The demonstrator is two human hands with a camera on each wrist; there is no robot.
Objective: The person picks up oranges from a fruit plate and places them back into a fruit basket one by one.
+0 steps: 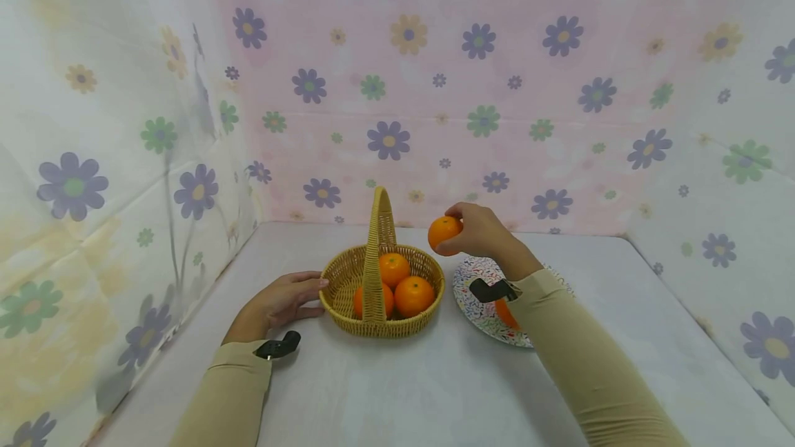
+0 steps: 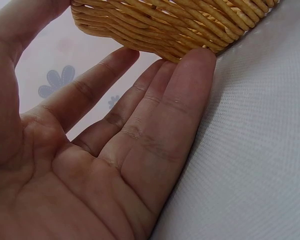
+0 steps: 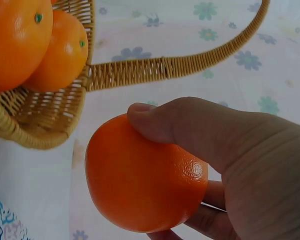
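My right hand [image 1: 483,232] grips an orange [image 1: 444,234] between thumb and fingers, held up just right of a wicker basket [image 1: 348,325] with a tall arched handle. In the right wrist view the same orange [image 3: 145,175] fills the middle, the thumb lying over its top. Three oranges [image 1: 414,295] sit in the basket's right half, one partly behind the handle. My left hand [image 1: 286,303] rests at the basket's left side. Its extended fingers [image 2: 190,95] touch the wicker in the left wrist view.
A speckled round plate [image 1: 478,281] lies right of the basket, partly under my right forearm. Another orange [image 1: 506,314] on it is mostly hidden by the sleeve. Flower-printed cloth walls [image 1: 397,88] enclose the back and sides of the white table [image 1: 385,392].
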